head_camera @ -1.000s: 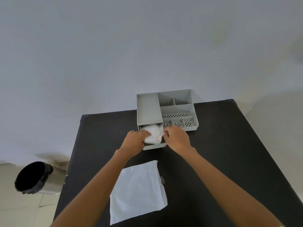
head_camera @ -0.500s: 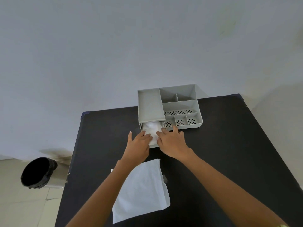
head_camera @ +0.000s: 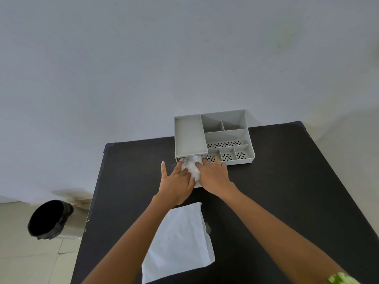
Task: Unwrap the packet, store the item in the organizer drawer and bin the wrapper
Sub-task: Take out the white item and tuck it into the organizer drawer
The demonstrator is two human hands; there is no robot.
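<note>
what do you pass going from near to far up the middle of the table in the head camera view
white wrapper lying flat on the black table → the hands, left hand and right hand, side by side on the white item in the open drawer → grey organizer at the far edge.

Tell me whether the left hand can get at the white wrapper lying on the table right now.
Probably yes. The wrapper lies flat and uncovered on the table, under the left forearm. The left hand is pressing the white item into the drawer, so it must pull back first.
</note>
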